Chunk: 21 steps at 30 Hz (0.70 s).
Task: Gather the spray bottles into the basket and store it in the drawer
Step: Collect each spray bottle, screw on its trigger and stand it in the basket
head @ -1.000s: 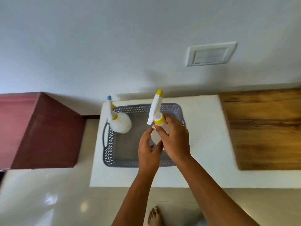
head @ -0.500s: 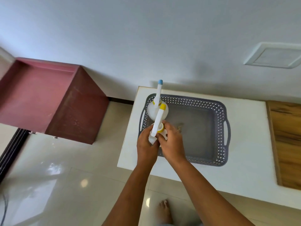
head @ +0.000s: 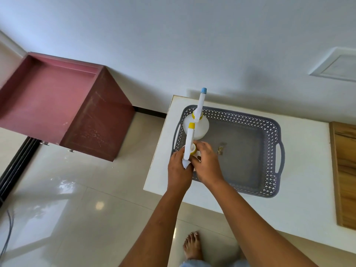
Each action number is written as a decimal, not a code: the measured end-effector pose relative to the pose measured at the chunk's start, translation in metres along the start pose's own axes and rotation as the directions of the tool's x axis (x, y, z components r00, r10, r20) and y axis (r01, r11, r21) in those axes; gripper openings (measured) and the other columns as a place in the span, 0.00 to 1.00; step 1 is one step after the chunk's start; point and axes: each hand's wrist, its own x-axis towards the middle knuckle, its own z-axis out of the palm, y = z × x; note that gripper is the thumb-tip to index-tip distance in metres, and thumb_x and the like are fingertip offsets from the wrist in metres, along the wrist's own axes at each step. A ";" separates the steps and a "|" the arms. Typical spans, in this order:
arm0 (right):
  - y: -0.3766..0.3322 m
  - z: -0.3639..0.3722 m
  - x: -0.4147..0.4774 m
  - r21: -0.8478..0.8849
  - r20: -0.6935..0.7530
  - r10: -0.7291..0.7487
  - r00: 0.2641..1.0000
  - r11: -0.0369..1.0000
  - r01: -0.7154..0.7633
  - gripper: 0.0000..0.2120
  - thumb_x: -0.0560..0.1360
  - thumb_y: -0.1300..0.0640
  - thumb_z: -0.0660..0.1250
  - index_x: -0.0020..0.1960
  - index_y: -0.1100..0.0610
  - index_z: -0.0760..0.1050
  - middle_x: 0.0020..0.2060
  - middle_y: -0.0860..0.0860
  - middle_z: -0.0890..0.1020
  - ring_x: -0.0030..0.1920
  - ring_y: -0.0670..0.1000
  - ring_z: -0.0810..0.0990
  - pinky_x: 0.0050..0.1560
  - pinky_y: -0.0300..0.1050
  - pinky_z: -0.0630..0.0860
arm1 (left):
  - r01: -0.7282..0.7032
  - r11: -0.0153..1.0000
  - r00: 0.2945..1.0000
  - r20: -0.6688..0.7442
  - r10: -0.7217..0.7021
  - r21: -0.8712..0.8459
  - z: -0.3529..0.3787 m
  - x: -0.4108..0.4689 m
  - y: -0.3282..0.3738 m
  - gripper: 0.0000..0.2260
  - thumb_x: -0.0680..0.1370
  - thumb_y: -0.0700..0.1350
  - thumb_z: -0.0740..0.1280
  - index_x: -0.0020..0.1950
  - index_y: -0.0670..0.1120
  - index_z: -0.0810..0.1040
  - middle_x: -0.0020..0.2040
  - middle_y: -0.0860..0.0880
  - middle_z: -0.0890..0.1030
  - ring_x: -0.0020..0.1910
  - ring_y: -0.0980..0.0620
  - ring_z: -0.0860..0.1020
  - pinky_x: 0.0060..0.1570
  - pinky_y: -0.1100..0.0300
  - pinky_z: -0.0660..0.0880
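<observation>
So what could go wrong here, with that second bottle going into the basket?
The held spray bottle is right beside the standing spray bottle; its long nozzle might knock that one over. Both sit at the left end of the basket, which lies near the table edge, so carrying it to the drawer could tip them.

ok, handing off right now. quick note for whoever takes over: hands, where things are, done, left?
Left hand and right hand: both closed on the yellow-nozzle spray bottle, held upright at the near left corner of the grey basket.
Blue-nozzle spray bottle: already standing in the basket's far left corner.
Basket sits on the white table.
Done: one bottle in.
Left: let go of the second bottle in the basket, then carry the basket to the drawer. The red cabinet on the left is the likely spot, but no drawer front is visible.
</observation>
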 end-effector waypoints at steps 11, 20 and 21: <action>0.007 0.001 0.003 0.009 0.025 -0.035 0.999 0.999 0.035 0.18 0.75 0.59 0.68 0.64 0.56 0.73 0.62 0.54 0.75 0.62 0.54 0.75 0.64 0.52 0.74 | -0.007 0.998 1.000 -0.025 0.009 0.058 0.002 0.001 -0.003 0.20 0.76 0.35 0.65 0.68 0.44 0.71 0.64 0.46 0.75 0.63 0.48 0.72 0.65 0.55 0.71; 0.016 0.007 0.003 0.003 0.029 -0.017 0.999 1.000 0.017 0.19 0.75 0.58 0.67 0.65 0.55 0.71 0.63 0.54 0.75 0.62 0.55 0.75 0.64 0.53 0.74 | -0.023 0.993 0.999 -0.045 0.028 0.116 0.009 0.005 -0.016 0.18 0.76 0.37 0.66 0.66 0.43 0.72 0.61 0.44 0.76 0.60 0.44 0.74 0.62 0.45 0.74; 0.018 0.007 0.003 -0.004 0.035 -0.012 0.999 1.000 0.012 0.20 0.75 0.58 0.67 0.66 0.55 0.71 0.63 0.54 0.75 0.63 0.55 0.74 0.64 0.52 0.74 | -0.024 0.994 0.998 -0.050 0.029 0.106 0.009 0.006 -0.018 0.18 0.76 0.37 0.66 0.65 0.43 0.72 0.61 0.43 0.76 0.60 0.44 0.74 0.61 0.45 0.75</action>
